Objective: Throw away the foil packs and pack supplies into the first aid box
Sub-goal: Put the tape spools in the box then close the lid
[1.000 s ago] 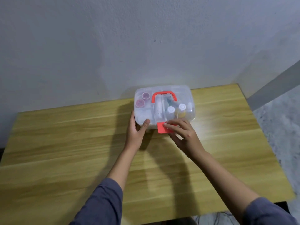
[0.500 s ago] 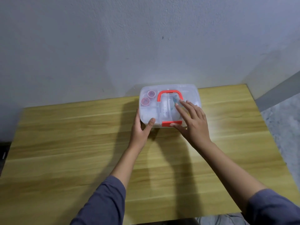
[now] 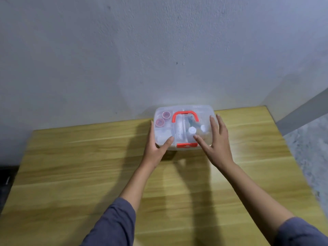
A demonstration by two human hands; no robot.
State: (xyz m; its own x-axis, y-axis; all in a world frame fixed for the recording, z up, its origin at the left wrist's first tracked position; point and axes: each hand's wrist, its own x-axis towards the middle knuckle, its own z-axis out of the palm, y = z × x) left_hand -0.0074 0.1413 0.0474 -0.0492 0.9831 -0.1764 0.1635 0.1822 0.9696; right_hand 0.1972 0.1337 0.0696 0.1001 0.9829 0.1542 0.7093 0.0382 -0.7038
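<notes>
The clear plastic first aid box (image 3: 182,114) stands at the table's far edge against the wall, lid down, red handle (image 3: 185,115) flat on top and red latch (image 3: 186,145) down at the front. Small bottles and tape rolls show through the lid. My left hand (image 3: 156,147) grips the box's left front corner, thumb on the lid. My right hand (image 3: 215,139) lies flat with spread fingers on the right side of the lid. No foil packs are in view.
The wooden table (image 3: 88,174) ends at the grey wall (image 3: 159,50) behind the box. Its right edge drops to a speckled floor (image 3: 308,150). A dark object (image 3: 7,178) sits beyond the left edge.
The red latch went from flipped out under my right fingers to pressed down on the box front. My right hand then slid up and right across the lid. The left hand kept its grip.
</notes>
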